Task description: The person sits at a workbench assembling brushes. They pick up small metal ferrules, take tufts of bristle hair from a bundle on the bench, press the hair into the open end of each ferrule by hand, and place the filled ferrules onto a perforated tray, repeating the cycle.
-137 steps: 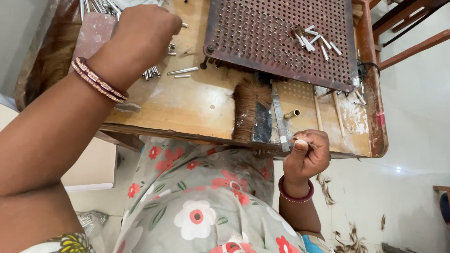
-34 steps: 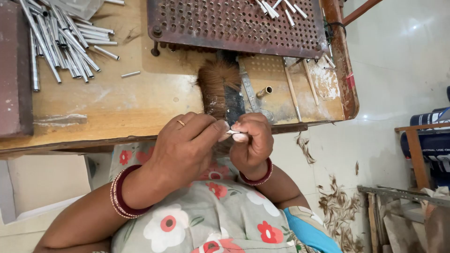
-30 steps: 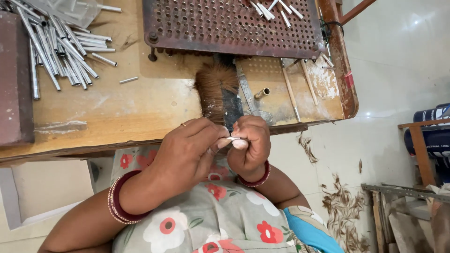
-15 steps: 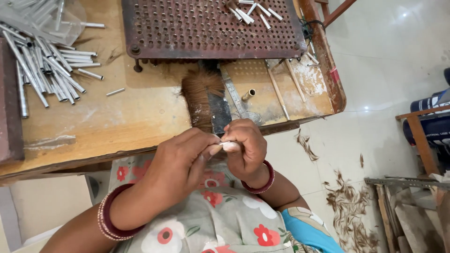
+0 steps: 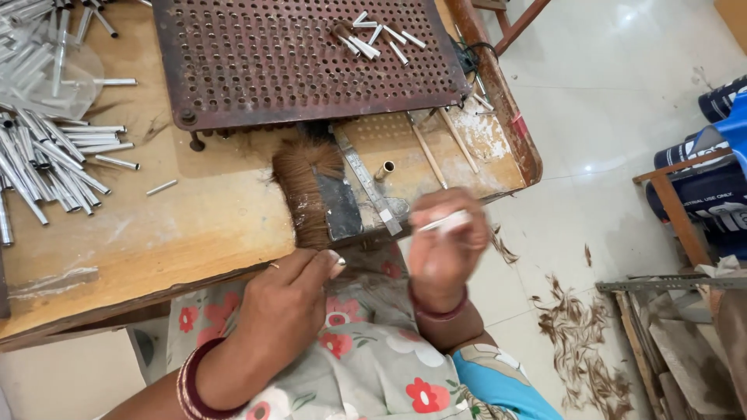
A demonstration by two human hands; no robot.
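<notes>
Pale tiled floor [image 5: 622, 117] runs along the right of the scene, strewn with brown fibre scraps [image 5: 580, 342], and a worn wooden counter [image 5: 179, 225] fills the upper left. On the counter a rust-brown perforated metal plate [image 5: 257, 62] stands on short legs, with a few short silver tubes [image 5: 373, 39] lying loose on its top. More metal tubes [image 5: 39, 163] are heaped at the counter's left end.

Near the front edge lies a bundle of brown bristles [image 5: 307, 190], beside a dark metal block [image 5: 338, 206] and a flat steel strip [image 5: 369, 183] that runs diagonally toward the edge. A small brass-coloured tube [image 5: 384, 169] stands just beyond the strip.

The right hand [image 5: 443, 249] is raised just off the counter's edge, fingers curled closed around a thin pale tube [image 5: 445, 224] pinched at the fingertips (the hand is blurred, so the exact grip is hard to read). The left hand [image 5: 288, 299] sits below the edge, fingers loosely bent and holding nothing that shows, its thumb tip touching or just under the lower end of the bristle bundle. The pale tube is thus to the right of the bundle and apart from the left hand. Red bangles [image 5: 191, 385] circle the left wrist.
</notes>
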